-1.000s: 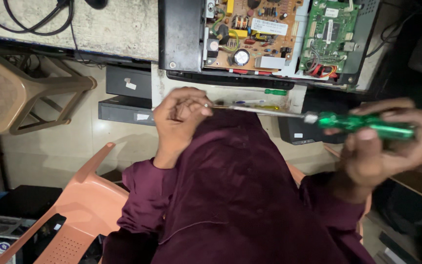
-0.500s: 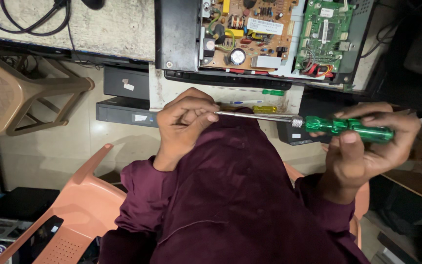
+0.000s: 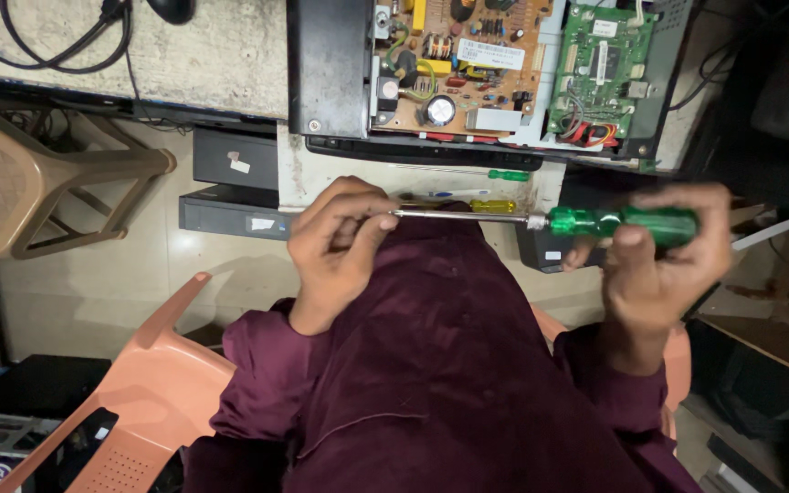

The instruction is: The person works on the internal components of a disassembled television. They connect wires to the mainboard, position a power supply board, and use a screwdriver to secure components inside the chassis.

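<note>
My right hand [image 3: 659,265] grips the green handle of a long screwdriver [image 3: 614,222], held level across my lap. The steel shaft runs left to my left hand [image 3: 340,242], whose thumb and fingers pinch the tip; what sits at the tip is hidden by the fingers. Both hands hover over my dark maroon garment [image 3: 440,383]. In front of me lies an opened black device [image 3: 331,73] with a tan circuit board [image 3: 458,64] and a green circuit board [image 3: 600,73] exposed.
A beige plastic stool [image 3: 20,192] stands at the left. I sit in an orange plastic chair [image 3: 130,402]. Black boxes [image 3: 230,183] rest on the floor under the stone table [image 3: 184,55]. Small green and yellow screwdrivers [image 3: 504,192] lie near the table edge. Cables trail at the top left.
The view has shifted slightly; both hands and the screwdriver stay together in the same hold, with the fingers of my left hand working at the tip.
</note>
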